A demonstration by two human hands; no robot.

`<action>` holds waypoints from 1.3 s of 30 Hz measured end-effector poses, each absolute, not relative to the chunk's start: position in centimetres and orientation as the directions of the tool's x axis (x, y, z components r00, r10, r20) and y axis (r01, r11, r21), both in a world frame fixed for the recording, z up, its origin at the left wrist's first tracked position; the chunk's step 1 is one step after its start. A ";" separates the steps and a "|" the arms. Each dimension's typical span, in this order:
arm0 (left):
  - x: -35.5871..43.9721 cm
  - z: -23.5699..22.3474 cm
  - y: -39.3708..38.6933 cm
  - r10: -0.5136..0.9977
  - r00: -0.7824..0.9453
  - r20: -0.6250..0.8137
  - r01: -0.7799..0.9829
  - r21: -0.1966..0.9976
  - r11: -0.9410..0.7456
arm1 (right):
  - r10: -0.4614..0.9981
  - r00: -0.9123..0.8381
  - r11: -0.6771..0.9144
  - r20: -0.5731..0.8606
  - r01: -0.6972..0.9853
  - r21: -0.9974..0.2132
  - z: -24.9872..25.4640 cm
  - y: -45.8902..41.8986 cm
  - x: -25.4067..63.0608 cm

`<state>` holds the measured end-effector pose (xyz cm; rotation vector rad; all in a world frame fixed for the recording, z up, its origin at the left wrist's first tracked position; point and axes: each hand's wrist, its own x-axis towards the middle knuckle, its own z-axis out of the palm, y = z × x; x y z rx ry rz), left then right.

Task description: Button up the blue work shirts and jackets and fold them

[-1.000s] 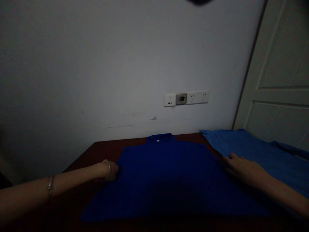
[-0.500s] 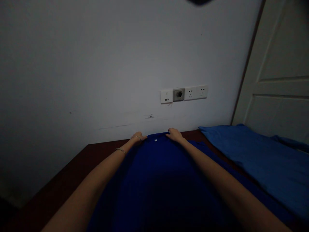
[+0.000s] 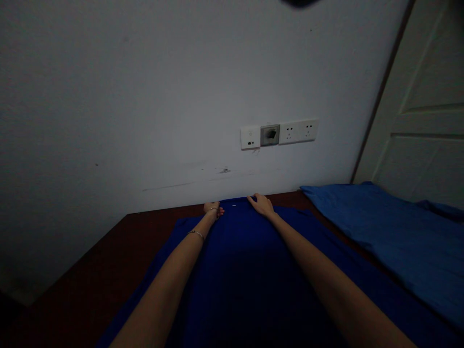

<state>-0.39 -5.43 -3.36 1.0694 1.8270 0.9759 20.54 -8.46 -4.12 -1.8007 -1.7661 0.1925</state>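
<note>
A dark blue shirt (image 3: 239, 237) lies spread over a dark red-brown wooden surface (image 3: 145, 232), with a small pale label near its far edge. My left hand (image 3: 213, 209), with bracelets on the wrist and forearm, is closed on the left part of that far edge, fingers curled. My right hand (image 3: 262, 205) pinches the same edge a little to the right, thumb and fingers at the fabric. Deep shadow hides the near part of the shirt between my forearms.
A lighter blue cloth (image 3: 380, 232) lies flat to the right. Behind the surface rises a white wall (image 3: 181, 96) with a row of sockets and switches (image 3: 279, 134). A panelled door (image 3: 424, 111) stands at the right.
The shirt's far edge has come down flatter, and its left side now shows spread out beyond my left forearm. My left hand has turned, its fingers curling under. The view has shifted slightly.
</note>
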 end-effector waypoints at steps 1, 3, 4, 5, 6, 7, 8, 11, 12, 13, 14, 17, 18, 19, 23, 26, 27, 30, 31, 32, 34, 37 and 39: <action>-0.4 -3.3 -5.4 0.916 -0.328 -0.231 0.304 0.893 0.333 | 0.952 0.085 0.097 0.292 0.825 -0.557 -4.2 -8.3 20.8; -0.8 -3.1 -5.5 0.930 -0.311 -0.197 0.322 0.898 0.298 | 0.961 0.054 0.131 0.271 0.775 -0.619 -4.2 -8.0 21.4; -1.1 -2.9 -5.6 0.936 -0.307 -0.172 0.342 0.898 0.277 | 0.963 0.039 0.144 0.266 0.764 -0.629 -4.1 -7.8 21.8; -1.5 -2.7 -5.7 0.942 -0.305 -0.141 0.368 0.895 0.253 | 0.964 0.023 0.156 0.265 0.758 -0.633 -4.1 -7.7 22.1; -2.0 -2.5 -5.9 0.947 -0.306 -0.103 0.399 0.889 0.226 | 0.965 0.004 0.171 0.262 0.749 -0.640 -4.1 -7.6 22.3; -2.5 -2.4 -6.1 0.951 -0.303 -0.062 0.434 0.879 0.196 | 0.966 -0.014 0.184 0.258 0.740 -0.647 -4.1 -7.6 22.5; -2.9 -2.4 -6.3 0.955 -0.296 -0.023 0.469 0.867 0.166 | 0.967 -0.029 0.193 0.254 0.731 -0.654 -4.1 -7.6 22.7; -3.9 -2.7 -6.8 0.972 -0.230 0.046 0.554 0.828 0.092 | 0.969 -0.054 0.206 0.241 0.714 -0.669 -4.2 -7.6 22.8; -4.0 -2.8 -6.9 0.978 -0.201 0.049 0.573 0.816 0.077 | 0.969 -0.060 0.209 0.238 0.711 -0.671 -4.2 -7.6 22.7; -4.0 -3.0 -6.9 0.984 -0.174 0.047 0.589 0.805 0.065 | 0.970 -0.068 0.212 0.235 0.710 -0.672 -4.2 -7.6 22.7; -4.0 -3.2 -6.9 0.988 -0.151 0.045 0.603 0.795 0.056 | 0.969 -0.076 0.217 0.233 0.710 -0.670 -4.3 -7.5 22.7; -3.7 -3.4 -6.7 0.993 -0.107 0.052 0.642 0.766 0.029 | 0.967 -0.084 0.225 0.242 0.729 -0.646 -4.3 -7.3 22.5; -3.7 -3.5 -6.5 0.993 -0.101 0.060 0.654 0.756 0.021 | 0.965 -0.075 0.222 0.250 0.741 -0.634 -4.4 -7.2 22.5; -3.6 -3.6 -6.3 0.993 -0.098 0.070 0.667 0.745 0.013 | 0.963 -0.061 0.216 0.261 0.754 -0.620 -4.4 -7.3 22.4; -3.5 -4.2 -5.9 0.984 -0.112 0.139 0.723 0.690 -0.015 | 0.952 0.012 0.172 0.305 0.805 -0.568 -4.7 -8.0 22.0; -3.2 -4.7 -6.0 0.970 -0.148 0.194 0.760 0.649 -0.013 | 0.946 0.010 0.133 0.324 0.900 -0.416 -4.7 -9.2 21.2; -3.2 -4.8 -6.0 0.964 -0.170 0.207 0.768 0.641 -0.002 | 0.941 0.002 0.119 0.339 0.934 -0.337 -4.5 -9.7 21.0; -3.6 -4.7 -6.1 0.937 -0.255 0.240 0.775 0.630 0.050 | 0.903 -0.001 0.084 0.429 0.981 -0.176 -3.9 -10.9 20.4; -3.9 -4.6 -6.1 0.927 -0.277 0.251 0.775 0.629 0.062 | 0.889 0.003 0.079 0.458 0.984 -0.161 -3.5 -11.3 20.5; -4.3 -4.5 -6.1 0.919 -0.292 0.263 0.777 0.626 0.068 | 0.880 0.009 0.073 0.475 0.985 -0.155 -3.2 -11.6 20.7; -5.5 -4.1 -6.2 0.910 -0.304 0.283 0.783 0.618 0.069 | 0.881 0.028 0.050 0.472 0.987 -0.153 -2.3 -12.3 21.7; -7.9 -3.2 -6.5 0.907 -0.299 0.296 0.793 0.605 0.064 | 0.912 0.051 0.009 0.408 0.990 -0.144 -1.0 -13.4 24.8; -9.8 -2.2 -6.9 0.916 -0.255 0.308 0.817 0.575 0.034 | 0.937 0.049 -0.004 0.347 0.992 -0.127 -0.2 -14.3 27.7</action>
